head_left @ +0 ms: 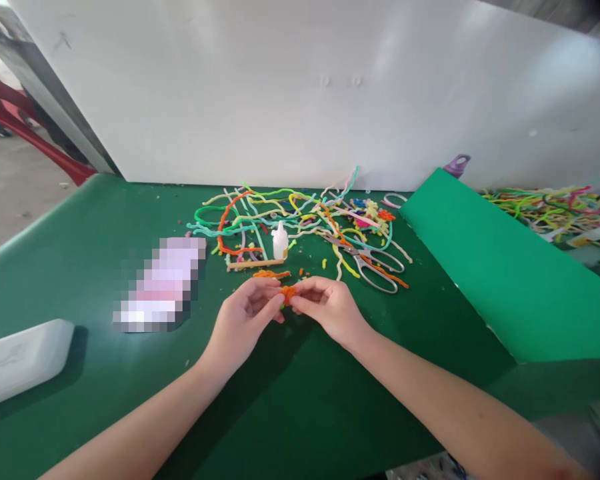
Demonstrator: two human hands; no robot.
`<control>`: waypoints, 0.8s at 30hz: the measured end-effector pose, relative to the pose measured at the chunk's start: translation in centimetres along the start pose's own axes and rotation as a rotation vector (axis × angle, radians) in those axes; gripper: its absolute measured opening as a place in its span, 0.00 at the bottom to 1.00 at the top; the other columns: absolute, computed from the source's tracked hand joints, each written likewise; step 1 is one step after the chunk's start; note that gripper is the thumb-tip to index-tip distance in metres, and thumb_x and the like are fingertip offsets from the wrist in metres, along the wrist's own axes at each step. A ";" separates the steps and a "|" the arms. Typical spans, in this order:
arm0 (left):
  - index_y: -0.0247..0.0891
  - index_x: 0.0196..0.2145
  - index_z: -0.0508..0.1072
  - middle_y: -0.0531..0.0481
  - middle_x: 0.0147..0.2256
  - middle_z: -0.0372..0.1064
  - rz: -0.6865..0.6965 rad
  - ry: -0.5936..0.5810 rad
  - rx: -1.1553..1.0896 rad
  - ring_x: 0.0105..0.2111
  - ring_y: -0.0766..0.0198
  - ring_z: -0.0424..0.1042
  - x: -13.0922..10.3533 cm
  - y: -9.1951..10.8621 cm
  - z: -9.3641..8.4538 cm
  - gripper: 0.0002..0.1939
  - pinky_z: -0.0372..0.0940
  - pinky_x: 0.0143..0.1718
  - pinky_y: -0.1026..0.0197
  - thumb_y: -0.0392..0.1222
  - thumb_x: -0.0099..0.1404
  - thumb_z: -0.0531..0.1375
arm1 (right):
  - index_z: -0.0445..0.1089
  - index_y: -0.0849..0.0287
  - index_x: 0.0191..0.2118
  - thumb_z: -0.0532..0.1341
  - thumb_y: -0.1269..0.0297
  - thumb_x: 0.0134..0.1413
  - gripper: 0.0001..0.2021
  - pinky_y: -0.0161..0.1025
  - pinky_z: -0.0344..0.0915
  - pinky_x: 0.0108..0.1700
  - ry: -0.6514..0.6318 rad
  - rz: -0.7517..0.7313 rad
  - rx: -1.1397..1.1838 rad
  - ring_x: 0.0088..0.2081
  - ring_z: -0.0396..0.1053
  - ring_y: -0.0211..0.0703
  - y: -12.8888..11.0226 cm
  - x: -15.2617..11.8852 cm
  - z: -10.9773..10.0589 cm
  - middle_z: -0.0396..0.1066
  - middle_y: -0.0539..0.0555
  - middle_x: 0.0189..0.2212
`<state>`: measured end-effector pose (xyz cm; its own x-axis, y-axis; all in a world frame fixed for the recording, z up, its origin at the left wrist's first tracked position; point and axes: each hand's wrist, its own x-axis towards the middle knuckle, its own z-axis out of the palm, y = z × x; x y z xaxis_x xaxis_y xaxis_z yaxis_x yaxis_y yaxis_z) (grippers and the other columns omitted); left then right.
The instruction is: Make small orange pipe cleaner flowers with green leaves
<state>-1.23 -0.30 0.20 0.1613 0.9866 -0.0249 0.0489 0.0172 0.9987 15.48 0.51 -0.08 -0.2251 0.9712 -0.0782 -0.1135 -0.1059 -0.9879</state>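
Between my two hands, above the green table, is a small bundle of orange pipe cleaner (288,293). My left hand (250,308) pinches its left side, and a bit of bright green shows by those fingertips. The thumb and fingers of my right hand (327,305) close on its right side. Just beyond them lie a loose orange pipe cleaner piece (271,274) and short orange and yellow snippets. A wooden stick (255,265) rests behind these, beside an upright white glue bottle (281,241). Scissors (370,259) with grey handles lie to the right, blades pointing away to the left.
Tangled multicoloured pipe cleaners (260,213) spread along the back of the table, below a white panel (280,100). A green board (510,267) slants across the right. On the left are a blurred-out flat object (163,283) and a white case (25,360).
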 end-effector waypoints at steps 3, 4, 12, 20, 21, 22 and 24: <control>0.37 0.38 0.70 0.51 0.32 0.71 0.002 -0.032 0.013 0.26 0.66 0.71 0.1 -0.2 -0.1 0.11 0.68 0.33 0.61 0.44 0.59 0.60 | 0.72 0.59 0.33 0.68 0.62 0.41 0.11 0.37 0.69 0.35 -0.025 0.008 -0.021 0.28 0.71 0.36 -0.1 -0.1 0.0 0.73 0.50 0.28; 0.37 0.37 0.70 0.51 0.32 0.71 0.003 -0.041 0.022 0.26 0.67 0.71 0.1 -0.2 -0.1 0.10 0.68 0.33 0.62 0.44 0.59 0.60 | 0.72 0.59 0.33 0.68 0.61 0.42 0.11 0.37 0.69 0.34 -0.035 0.013 -0.018 0.28 0.70 0.36 -0.1 -0.1 0.0 0.73 0.50 0.28; 0.38 0.35 0.70 0.53 0.27 0.70 0.019 -0.105 0.065 0.24 0.67 0.70 -0.1 0.0 -0.1 0.06 0.66 0.30 0.62 0.42 0.61 0.58 | 0.70 0.59 0.34 0.63 0.57 0.49 0.10 0.36 0.69 0.32 -0.077 -0.005 -0.023 0.26 0.70 0.35 0.1 0.0 -0.2 0.71 0.49 0.26; 0.37 0.31 0.69 0.54 0.27 0.67 0.002 -0.068 0.047 0.23 0.69 0.68 0.0 0.4 0.1 0.05 0.65 0.29 0.64 0.41 0.61 0.59 | 0.70 0.61 0.33 0.66 0.57 0.45 0.12 0.40 0.73 0.36 -0.038 0.058 0.120 0.28 0.73 0.37 -0.1 -0.3 0.4 0.72 0.50 0.25; 0.37 0.31 0.69 0.54 0.27 0.67 0.005 -0.065 0.039 0.23 0.69 0.68 0.0 0.5 0.1 0.05 0.65 0.29 0.64 0.41 0.61 0.59 | 0.70 0.61 0.33 0.66 0.57 0.45 0.12 0.40 0.73 0.37 -0.035 0.063 0.137 0.28 0.73 0.37 -0.1 -0.4 0.5 0.72 0.50 0.26; 0.37 0.31 0.69 0.54 0.27 0.67 0.007 -0.062 0.031 0.23 0.69 0.68 0.0 0.5 0.1 0.05 0.65 0.29 0.64 0.41 0.61 0.59 | 0.70 0.60 0.33 0.66 0.56 0.45 0.13 0.40 0.73 0.37 -0.036 0.068 0.151 0.28 0.73 0.37 -0.1 -0.4 0.6 0.72 0.50 0.26; 0.37 0.31 0.68 0.54 0.27 0.67 0.012 -0.056 0.017 0.23 0.69 0.68 0.0 0.4 0.1 0.06 0.65 0.28 0.64 0.41 0.60 0.59 | 0.70 0.60 0.33 0.66 0.56 0.45 0.14 0.41 0.73 0.38 -0.036 0.080 0.177 0.28 0.74 0.38 0.0 -0.5 0.7 0.72 0.50 0.26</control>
<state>-1.10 -0.34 0.64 0.2166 0.9761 -0.0162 0.0636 0.0025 0.9980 14.93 -0.10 0.05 -0.2741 0.9503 -0.1475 -0.2613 -0.2212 -0.9396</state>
